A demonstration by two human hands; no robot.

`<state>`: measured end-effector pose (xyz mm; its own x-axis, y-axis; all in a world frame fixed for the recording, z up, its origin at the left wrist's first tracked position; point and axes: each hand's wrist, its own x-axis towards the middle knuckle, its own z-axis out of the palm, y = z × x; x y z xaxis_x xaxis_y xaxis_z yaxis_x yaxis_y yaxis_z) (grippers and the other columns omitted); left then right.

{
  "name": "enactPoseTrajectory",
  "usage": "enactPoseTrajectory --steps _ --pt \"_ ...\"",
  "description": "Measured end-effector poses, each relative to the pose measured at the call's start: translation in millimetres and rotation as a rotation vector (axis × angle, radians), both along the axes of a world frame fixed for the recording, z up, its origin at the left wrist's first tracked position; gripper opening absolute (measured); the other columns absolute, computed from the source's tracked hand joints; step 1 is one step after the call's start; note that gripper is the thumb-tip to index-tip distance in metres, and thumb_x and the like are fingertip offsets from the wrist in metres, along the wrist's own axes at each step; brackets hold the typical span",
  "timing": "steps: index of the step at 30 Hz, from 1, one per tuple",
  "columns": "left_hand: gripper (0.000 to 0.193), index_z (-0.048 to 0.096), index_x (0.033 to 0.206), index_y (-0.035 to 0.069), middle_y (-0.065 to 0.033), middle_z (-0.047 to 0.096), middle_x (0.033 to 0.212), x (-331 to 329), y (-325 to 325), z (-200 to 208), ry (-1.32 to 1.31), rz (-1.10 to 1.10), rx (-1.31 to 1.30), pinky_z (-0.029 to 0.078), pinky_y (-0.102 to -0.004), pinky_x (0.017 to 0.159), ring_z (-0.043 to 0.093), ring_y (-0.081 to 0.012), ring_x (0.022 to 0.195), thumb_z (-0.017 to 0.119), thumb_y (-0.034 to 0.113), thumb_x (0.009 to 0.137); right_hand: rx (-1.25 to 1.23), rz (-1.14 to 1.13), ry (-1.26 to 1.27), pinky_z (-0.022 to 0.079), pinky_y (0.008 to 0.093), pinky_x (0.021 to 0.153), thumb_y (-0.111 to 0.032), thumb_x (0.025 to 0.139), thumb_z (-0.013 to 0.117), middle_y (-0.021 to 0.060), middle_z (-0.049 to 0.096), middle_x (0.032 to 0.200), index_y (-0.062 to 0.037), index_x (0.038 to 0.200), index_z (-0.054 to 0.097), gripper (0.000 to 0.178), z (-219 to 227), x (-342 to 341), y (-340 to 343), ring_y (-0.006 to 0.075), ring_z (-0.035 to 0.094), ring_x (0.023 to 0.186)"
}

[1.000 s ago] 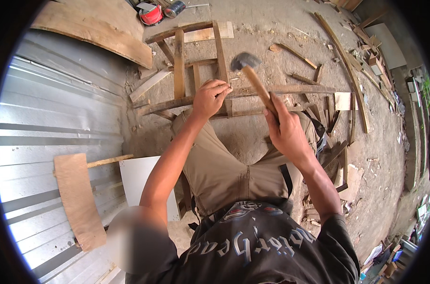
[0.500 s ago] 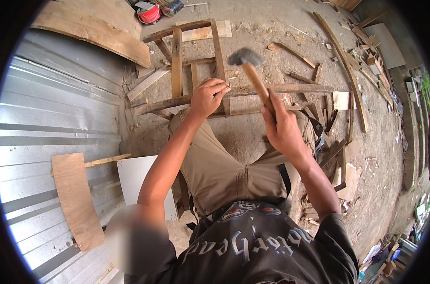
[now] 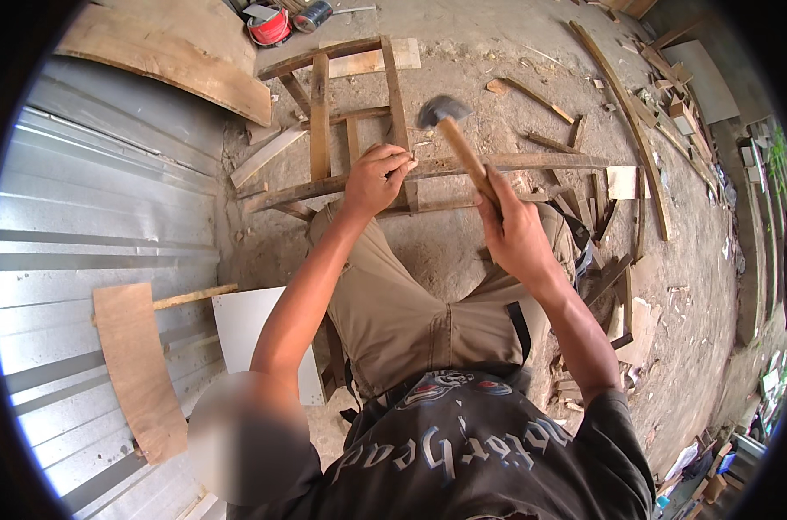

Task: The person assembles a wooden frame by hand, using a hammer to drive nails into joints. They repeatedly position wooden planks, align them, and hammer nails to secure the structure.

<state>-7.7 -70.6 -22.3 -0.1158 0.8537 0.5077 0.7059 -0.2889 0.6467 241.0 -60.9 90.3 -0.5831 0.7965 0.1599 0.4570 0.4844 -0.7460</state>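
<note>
My right hand [image 3: 521, 236] is wrapped round the wooden handle of a hammer [image 3: 464, 152]. Its dark metal head is raised over the wooden frame [image 3: 320, 121] in front of my knees. My left hand [image 3: 374, 182] rests at the frame's long near bar [image 3: 519, 163], thumb and fingertips pinched together. Between those fingertips a small thin nail [image 3: 413, 154] stands up at the joint with a crosspiece; most of it is hidden. The hammer head is apart from the nail, slightly to its right and beyond it.
Ridged metal sheeting [image 3: 107, 208] runs along the left, with a wide plank [image 3: 168, 65] above it. A red bucket [image 3: 269, 28] and a dark can [image 3: 314, 16] stand at the far left. Loose wood offcuts [image 3: 605, 204] and a long timber [image 3: 623, 121] lie on the right. A white panel [image 3: 246, 325] leans beside my left arm.
The hammer head has dropped slightly and shifted a little left. My left hand keeps its pinch at the bar, and the whole view has shifted very slightly.
</note>
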Motion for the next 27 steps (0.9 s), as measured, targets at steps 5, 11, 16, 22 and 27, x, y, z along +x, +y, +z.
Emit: enactPoseTrajectory --steps 5,11,16,22,27 --pt "0.014 0.074 0.093 0.005 -0.0044 0.070 0.096 0.9 1.3 -1.4 -0.003 0.011 -0.027 0.053 -0.0350 0.079 0.065 -0.0229 0.091 0.069 0.016 0.087 0.022 -0.005 0.061 0.053 0.0490 0.066 -0.009 0.096 0.055 0.0301 0.065 0.088 0.0038 0.131 0.043 0.039 -4.1 0.4 -2.2 0.0467 0.065 0.082" --pt "0.014 0.074 0.093 0.004 -0.0046 0.070 0.096 -2.6 2.1 -4.0 0.062 0.010 0.030 0.053 -0.0349 0.078 0.064 -0.0230 0.091 0.069 0.016 0.087 -0.035 -0.004 0.009 0.052 0.0498 0.064 -0.009 0.097 0.054 0.0285 0.065 0.084 0.0023 0.134 0.041 0.041 12.8 -0.3 1.4 0.0465 0.066 0.079" --pt "0.014 0.074 0.092 0.003 -0.0052 0.070 0.095 -0.4 3.6 -2.5 0.042 -0.006 0.053 0.053 -0.0353 0.078 0.065 -0.0239 0.089 0.069 0.016 0.087 -0.058 -0.036 0.131 0.052 0.0508 0.062 -0.011 0.097 0.054 0.0263 0.066 0.080 0.0024 0.133 0.041 0.040 -7.2 -2.9 -3.8 0.0455 0.066 0.072" --pt "0.014 0.074 0.092 0.005 -0.0042 0.070 0.096 -1.6 2.5 -2.9 0.023 0.003 0.037 0.053 -0.0345 0.077 0.065 -0.0232 0.089 0.070 0.017 0.087 0.061 0.035 0.048 0.052 0.0473 0.061 -0.009 0.097 0.055 0.0292 0.066 0.084 0.0038 0.136 0.037 0.045 11.2 -0.7 -4.7 0.0465 0.066 0.077" --pt "0.013 0.074 0.092 0.006 -0.0026 0.070 0.096 0.0 3.7 -3.5 0.003 0.004 0.009 0.053 -0.0337 0.077 0.065 -0.0224 0.089 0.070 0.017 0.087 -0.015 0.032 -0.118 0.050 0.0480 0.058 -0.009 0.096 0.055 0.0300 0.065 0.081 0.0033 0.134 0.039 0.043 1.0 -2.7 -9.1 0.0465 0.066 0.075"
